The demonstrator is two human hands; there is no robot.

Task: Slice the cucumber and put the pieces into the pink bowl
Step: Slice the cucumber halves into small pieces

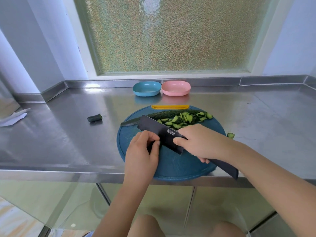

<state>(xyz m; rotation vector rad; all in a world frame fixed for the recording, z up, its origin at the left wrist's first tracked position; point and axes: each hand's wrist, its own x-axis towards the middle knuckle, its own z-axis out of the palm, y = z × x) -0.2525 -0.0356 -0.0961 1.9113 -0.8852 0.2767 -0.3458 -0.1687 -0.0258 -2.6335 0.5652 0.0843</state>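
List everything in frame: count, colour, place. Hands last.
pink bowl: 1, pink, back of counter, empty
blue bowl: 1, blue, left of the pink bowl
cutting board: 1, teal, round, counter's front edge
cucumber: 1 uncut length, dark green, board's far side
slices: pile, green, on the board beside the cucumber
stray slice: 1, green, counter, right of the board
cucumber end: 1, dark green, counter, left of the board
knife: 1, black, across the board
paper: white, counter's far left
counter: 1, steel
window: 1, frosted, behind
left hand: fingers curled at the blade's edge; pinch unclear
right hand: grips the knife handle
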